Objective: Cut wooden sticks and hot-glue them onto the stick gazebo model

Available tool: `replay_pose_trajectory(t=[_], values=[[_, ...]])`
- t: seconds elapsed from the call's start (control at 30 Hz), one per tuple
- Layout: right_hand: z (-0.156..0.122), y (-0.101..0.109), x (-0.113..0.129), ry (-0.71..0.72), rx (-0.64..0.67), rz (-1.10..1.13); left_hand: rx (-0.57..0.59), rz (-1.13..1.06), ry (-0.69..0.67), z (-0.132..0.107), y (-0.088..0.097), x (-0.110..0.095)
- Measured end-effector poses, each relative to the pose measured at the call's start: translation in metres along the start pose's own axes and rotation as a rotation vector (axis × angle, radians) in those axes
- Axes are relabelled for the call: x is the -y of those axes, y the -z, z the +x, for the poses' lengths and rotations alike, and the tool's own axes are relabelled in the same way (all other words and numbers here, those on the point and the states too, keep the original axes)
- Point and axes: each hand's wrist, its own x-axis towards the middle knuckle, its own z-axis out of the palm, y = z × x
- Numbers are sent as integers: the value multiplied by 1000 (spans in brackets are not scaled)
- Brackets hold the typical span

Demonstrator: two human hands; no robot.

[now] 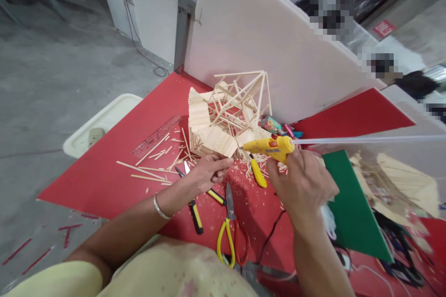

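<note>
My right hand (303, 178) grips a yellow hot glue gun (275, 147); a long translucent glue stick (362, 139) runs out of its back. The gun's nozzle points left and is close to the edge of a structure of stacked thin wooden sticks (218, 141). At the near edge of that structure, my left hand (211, 169) is closed with thumb and forefinger together; what they pinch is too small to make out. An open frame of wooden sticks (244, 97) rises behind the stacked walls. A yellow utility knife (258, 171) lies below the gun.
Scissors (230, 222) with red and yellow handles and black-yellow pliers (195, 216) lie on the red tabletop (114, 181). Loose sticks (149, 171) and a clear ruler (156, 137) are at left. A white partition (278, 55) stands behind; a green board (358, 213) is at right.
</note>
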Motion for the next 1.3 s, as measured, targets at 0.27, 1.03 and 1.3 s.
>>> replay_pose_trajectory(t=[0.27, 1.03, 1.3], values=[[-1, -6, 1, -9, 19, 6, 40, -63, 12, 7, 1, 1], [-97, 35, 3, -684, 381, 199, -45, 74, 30, -3, 1, -7], [-180, 31, 54, -997, 836, 617, -17, 216, -19, -1, 9, 9]])
